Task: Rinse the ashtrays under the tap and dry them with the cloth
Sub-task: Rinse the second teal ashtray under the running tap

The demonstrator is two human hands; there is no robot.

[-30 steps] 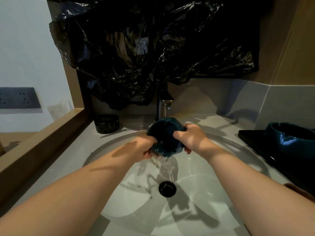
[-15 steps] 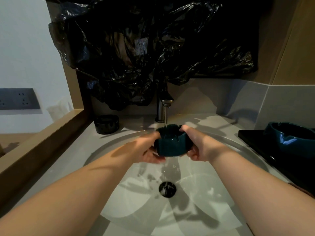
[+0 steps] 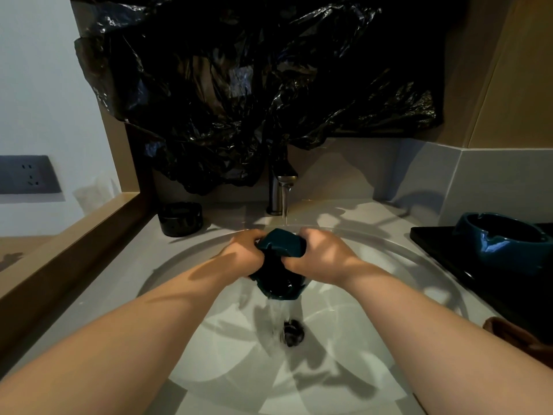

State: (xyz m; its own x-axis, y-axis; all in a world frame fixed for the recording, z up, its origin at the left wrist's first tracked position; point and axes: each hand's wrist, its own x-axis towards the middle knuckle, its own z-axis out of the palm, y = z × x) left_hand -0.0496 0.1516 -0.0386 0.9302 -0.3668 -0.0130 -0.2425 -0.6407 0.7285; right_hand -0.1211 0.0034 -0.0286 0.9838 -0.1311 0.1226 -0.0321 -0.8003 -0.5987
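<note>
A dark teal ashtray [image 3: 279,265] is tipped toward me over the white sink [image 3: 374,339], just below the running tap [image 3: 279,190]. My left hand [image 3: 242,251] grips its left rim and my right hand [image 3: 320,256] its right rim. Water pours off its lower edge toward the drain [image 3: 293,332]. A second teal ashtray [image 3: 505,244] rests on a black tray [image 3: 434,250] at the right. A black ashtray [image 3: 180,218] sits on the counter at the back left. A brown cloth [image 3: 517,336] lies at the right edge.
Crumpled black plastic [image 3: 254,94] covers the wall above the tap. A wooden ledge [image 3: 68,253] runs along the left of the counter. A wall socket [image 3: 27,175] sits at the far left.
The ashtray was upright under the stream half a second ago; both hands have now tipped it toward me, and water spills out of it into the basin.
</note>
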